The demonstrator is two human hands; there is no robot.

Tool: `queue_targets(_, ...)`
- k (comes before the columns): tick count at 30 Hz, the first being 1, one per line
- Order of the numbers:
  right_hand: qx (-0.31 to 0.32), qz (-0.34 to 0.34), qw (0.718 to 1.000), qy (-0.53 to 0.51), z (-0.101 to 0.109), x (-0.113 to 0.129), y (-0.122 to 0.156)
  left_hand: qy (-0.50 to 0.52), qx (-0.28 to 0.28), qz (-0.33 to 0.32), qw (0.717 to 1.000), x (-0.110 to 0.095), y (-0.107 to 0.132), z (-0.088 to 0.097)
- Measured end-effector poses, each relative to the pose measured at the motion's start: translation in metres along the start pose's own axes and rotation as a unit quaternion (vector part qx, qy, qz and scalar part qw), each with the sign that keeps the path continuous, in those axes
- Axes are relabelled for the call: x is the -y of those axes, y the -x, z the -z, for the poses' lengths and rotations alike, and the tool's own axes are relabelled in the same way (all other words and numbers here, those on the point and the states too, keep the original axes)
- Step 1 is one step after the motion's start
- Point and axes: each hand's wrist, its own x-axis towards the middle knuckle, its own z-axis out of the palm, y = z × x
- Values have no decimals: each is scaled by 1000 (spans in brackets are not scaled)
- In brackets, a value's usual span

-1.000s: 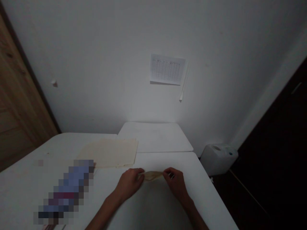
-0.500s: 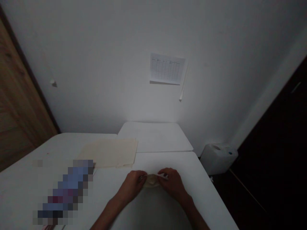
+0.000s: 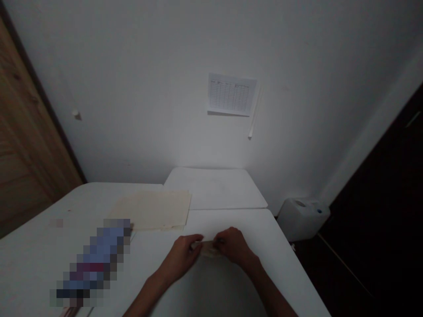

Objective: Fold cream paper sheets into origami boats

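Both hands have closed in since a second ago: the tan piece was then stretched out between them and is now bunched short, with the hands nearly meeting.

Head view, dim light. Left hand (image 3: pixel 183 256) and right hand (image 3: pixel 231 244) rest low over the white table (image 3: pixel 284 264), near its middle front. Tan piece (image 3: pixel 208 249) sits between them, just above or on the tabletop; I cannot tell which. Left fingers curl together, thumb and fingertips pinched on the piece's left end. Right fingers are likewise drawn in and clamped on its right end. Only a short strip of the piece shows between the hands. Material unclear: thin and limp, either cloth or paper.

Stack of beige sheets (image 3: pixel 153 210) lies flat on the table, beyond and left of the hands, well apart from them. A blurred patch covers something on the table's left front.

A second white tabletop (image 3: pixel 214 187) butts against the far edge, up to the wall. Printed chart (image 3: pixel 231 94) is stuck to the wall above it.

Container: white plastic canister (image 3: pixel 302 215) on the floor to the right of the table, round opening on top, small blue spot at its side. Contents not visible.

Wooden door (image 3: pixel 20 154) at far left.
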Motion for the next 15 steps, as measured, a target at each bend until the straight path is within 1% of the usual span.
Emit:
queue_targets(5,-5,0,1000,1,1,-2,-2,22,5,6,1000,1,3,7)
queue_targets(11,-14,0,1000,-8,5,2,-1,34,8,18,999,8,4,6)
queue_targets(15,-9,-7,1000,-3,8,5,1,58,6,25,998,7,7,8)
